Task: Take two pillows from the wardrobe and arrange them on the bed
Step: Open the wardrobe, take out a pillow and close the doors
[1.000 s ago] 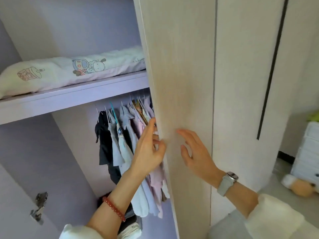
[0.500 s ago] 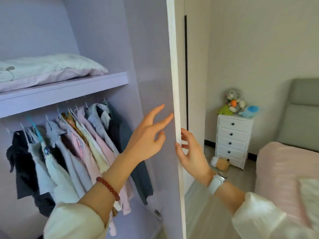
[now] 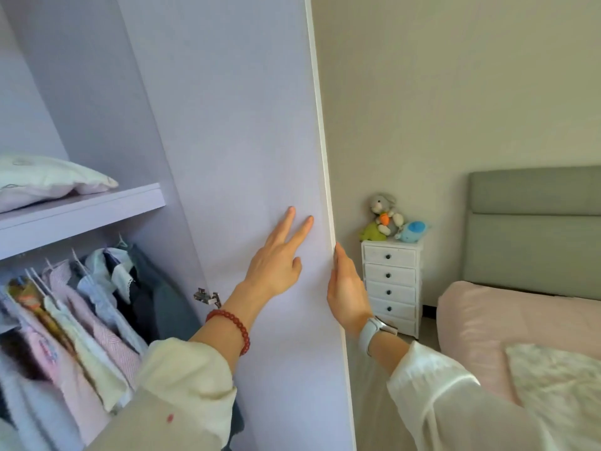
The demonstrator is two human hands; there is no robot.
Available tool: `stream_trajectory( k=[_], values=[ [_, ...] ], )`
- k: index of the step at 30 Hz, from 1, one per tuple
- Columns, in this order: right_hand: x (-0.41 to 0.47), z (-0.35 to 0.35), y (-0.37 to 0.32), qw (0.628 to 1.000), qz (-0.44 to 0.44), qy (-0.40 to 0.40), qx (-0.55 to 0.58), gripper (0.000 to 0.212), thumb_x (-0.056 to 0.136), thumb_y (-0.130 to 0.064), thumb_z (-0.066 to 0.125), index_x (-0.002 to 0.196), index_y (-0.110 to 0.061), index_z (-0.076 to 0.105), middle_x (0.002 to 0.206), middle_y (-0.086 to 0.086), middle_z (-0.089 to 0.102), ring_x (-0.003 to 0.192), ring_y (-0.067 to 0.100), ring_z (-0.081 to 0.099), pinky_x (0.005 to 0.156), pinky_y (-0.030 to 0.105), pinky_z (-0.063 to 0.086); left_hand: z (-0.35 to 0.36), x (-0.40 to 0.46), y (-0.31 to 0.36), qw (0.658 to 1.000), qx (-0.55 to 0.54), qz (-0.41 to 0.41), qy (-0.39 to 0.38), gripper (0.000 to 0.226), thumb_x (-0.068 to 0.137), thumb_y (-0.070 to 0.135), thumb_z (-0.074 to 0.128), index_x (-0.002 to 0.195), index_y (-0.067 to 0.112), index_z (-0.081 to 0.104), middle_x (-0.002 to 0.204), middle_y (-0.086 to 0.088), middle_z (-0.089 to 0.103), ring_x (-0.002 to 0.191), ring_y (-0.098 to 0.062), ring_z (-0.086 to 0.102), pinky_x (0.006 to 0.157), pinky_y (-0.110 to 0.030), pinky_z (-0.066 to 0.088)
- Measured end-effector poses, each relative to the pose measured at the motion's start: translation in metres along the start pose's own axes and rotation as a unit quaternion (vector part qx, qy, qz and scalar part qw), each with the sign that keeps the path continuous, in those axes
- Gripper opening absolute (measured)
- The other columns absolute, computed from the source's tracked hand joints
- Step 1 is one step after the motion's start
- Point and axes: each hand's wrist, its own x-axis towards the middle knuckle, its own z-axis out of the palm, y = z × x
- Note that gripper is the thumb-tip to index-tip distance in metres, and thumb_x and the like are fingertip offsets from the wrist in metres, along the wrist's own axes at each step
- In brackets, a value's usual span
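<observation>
Left hand [image 3: 276,262] lies flat and released on the wardrobe door [image 3: 247,157]; right hand [image 3: 346,288] grasps its edge; the pillow [image 3: 48,179] sits left of it, shelved; swinging back, the door could pinch fingers

lilac wardrobe door [image 3: 247,141], pink bed [image 3: 471,320]

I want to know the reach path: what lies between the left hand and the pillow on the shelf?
In the head view, only bare lilac door and wardrobe wall separate the left hand from the pillow on the shelf.
</observation>
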Motion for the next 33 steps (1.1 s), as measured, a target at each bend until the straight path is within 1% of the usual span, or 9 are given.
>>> stream_trajectory(
  k=[3, 6, 11, 14, 19, 23, 27, 30, 33],
  values=[
    [0.013, -0.005, 0.005, 1.000, 0.005, -0.011, -0.011, 0.053, 0.091, -0.001, 0.034, 0.141, -0.009, 0.017, 0.135, 0.019, 0.041, 0.117, 0.040, 0.046, 0.097, 0.049, 0.040, 0.004, 0.014, 0.002, 1.000, 0.011, -0.009, -0.013, 0.072, 0.088, 0.010, 0.047, 0.143, 0.037, 0.009, 0.155, 0.007, -0.010, 0.140, -0.019, 0.010, 0.093, -0.043, 0.045],
    [0.014, -0.014, 0.006, 1.000, -0.014, -0.005, -0.009, 0.051, 0.089, 0.000, 0.037, 0.138, -0.008, 0.025, 0.138, 0.017, 0.041, 0.121, 0.035, 0.045, 0.099, 0.047, 0.040, 0.005, 0.020, 0.004, 1.000, -0.026, -0.014, -0.009, 0.062, 0.091, 0.011, 0.046, 0.143, 0.032, 0.019, 0.156, 0.005, -0.004, 0.141, -0.018, 0.008, 0.100, -0.040, 0.039],
    [0.015, -0.018, -0.019, 0.985, -0.145, 0.085, -0.033, 0.049, 0.082, 0.004, 0.046, 0.130, -0.006, 0.040, 0.137, 0.016, 0.042, 0.127, 0.030, 0.038, 0.100, 0.038, 0.038, -0.013, 0.004, -0.009, 0.996, -0.049, -0.021, 0.073, 0.052, 0.090, 0.012, 0.049, 0.138, 0.026, 0.034, 0.153, -0.002, 0.017, 0.138, -0.020, 0.019, 0.101, -0.039, 0.036],
    [0.021, 0.000, -0.048, 0.975, -0.217, 0.048, -0.020, 0.044, 0.081, 0.004, 0.048, 0.124, -0.004, 0.047, 0.127, 0.018, 0.050, 0.119, 0.033, 0.046, 0.094, 0.039, 0.044, -0.037, -0.020, -0.032, 0.992, -0.024, -0.054, 0.110, 0.044, 0.091, 0.012, 0.049, 0.133, 0.022, 0.043, 0.147, -0.004, 0.031, 0.130, -0.023, 0.034, 0.101, -0.038, 0.035],
    [0.027, 0.068, -0.107, 0.954, -0.297, -0.038, 0.024, 0.038, 0.083, 0.003, 0.047, 0.120, -0.005, 0.050, 0.122, 0.015, 0.053, 0.113, 0.030, 0.050, 0.085, 0.031, 0.045, -0.107, -0.079, -0.093, 0.974, 0.070, -0.137, 0.168, 0.035, 0.087, 0.006, 0.052, 0.122, 0.011, 0.055, 0.133, -0.012, 0.048, 0.116, -0.031, 0.047, 0.098, -0.043, 0.039],
    [0.029, 0.135, -0.167, 0.931, -0.345, -0.104, 0.063, 0.036, 0.085, 0.000, 0.046, 0.120, -0.005, 0.049, 0.122, 0.014, 0.053, 0.109, 0.031, 0.051, 0.087, 0.036, 0.046, -0.174, -0.136, -0.149, 0.941, 0.166, -0.211, 0.206, 0.031, 0.084, 0.002, 0.055, 0.115, 0.004, 0.058, 0.121, -0.017, 0.056, 0.109, -0.037, 0.051, 0.090, -0.046, 0.041],
    [0.037, 0.202, -0.238, 0.902, -0.404, -0.136, 0.072, 0.036, 0.085, -0.003, 0.049, 0.121, -0.005, 0.049, 0.122, 0.015, 0.053, 0.109, 0.034, 0.050, 0.089, 0.043, 0.047, -0.241, -0.189, -0.212, 0.891, 0.281, -0.292, 0.204, 0.034, 0.084, 0.006, 0.055, 0.118, 0.008, 0.057, 0.122, -0.017, 0.055, 0.111, -0.038, 0.049, 0.088, -0.048, 0.039],
    [0.056, 0.250, -0.301, 0.877, -0.459, -0.132, 0.055, 0.037, 0.087, -0.009, 0.049, 0.124, -0.007, 0.047, 0.125, 0.017, 0.052, 0.113, 0.035, 0.047, 0.091, 0.047, 0.043, -0.294, -0.215, -0.265, 0.850, 0.349, -0.330, 0.217, 0.040, 0.083, 0.014, 0.058, 0.122, 0.012, 0.053, 0.128, -0.015, 0.051, 0.117, -0.036, 0.044, 0.094, -0.050, 0.035],
    [0.083, 0.298, -0.366, 0.856, -0.505, -0.104, 0.035, 0.043, 0.087, -0.016, 0.051, 0.129, -0.012, 0.043, 0.131, 0.015, 0.048, 0.122, 0.031, 0.041, 0.102, 0.046, 0.033, -0.338, -0.224, -0.320, 0.824, 0.392, -0.364, 0.185, 0.054, 0.083, 0.036, 0.057, 0.133, 0.024, 0.040, 0.144, -0.008, 0.035, 0.132, -0.029, 0.026, 0.104, -0.053, 0.024]
  ],
)
